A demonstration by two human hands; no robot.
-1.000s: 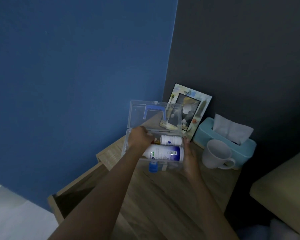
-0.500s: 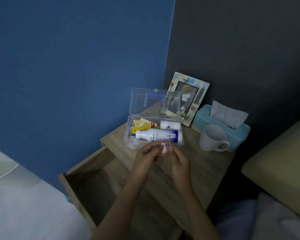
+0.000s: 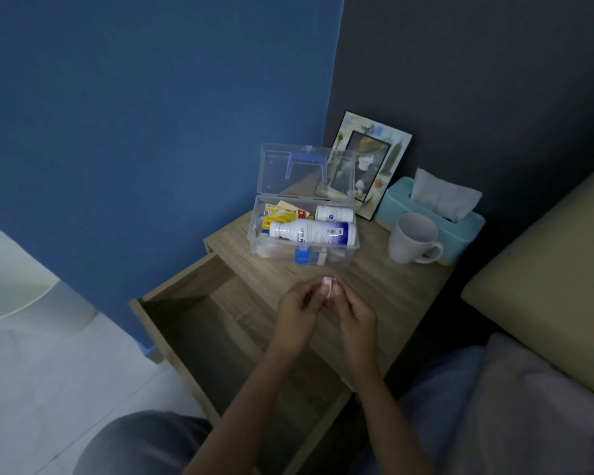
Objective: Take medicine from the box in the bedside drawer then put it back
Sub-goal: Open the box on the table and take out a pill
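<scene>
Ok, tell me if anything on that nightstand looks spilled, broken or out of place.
Nothing stands out. The clear medicine box sits open on the nightstand, bottles lying inside it, nothing spilled. The mug stands upright by the tissue box. The drawer is open.

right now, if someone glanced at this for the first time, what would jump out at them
Probably the clear plastic box with its lid up on the bedside table, a big white bottle lying inside it. Next, the left hand and right hand pinching a small pale item together above the open drawer.
</scene>
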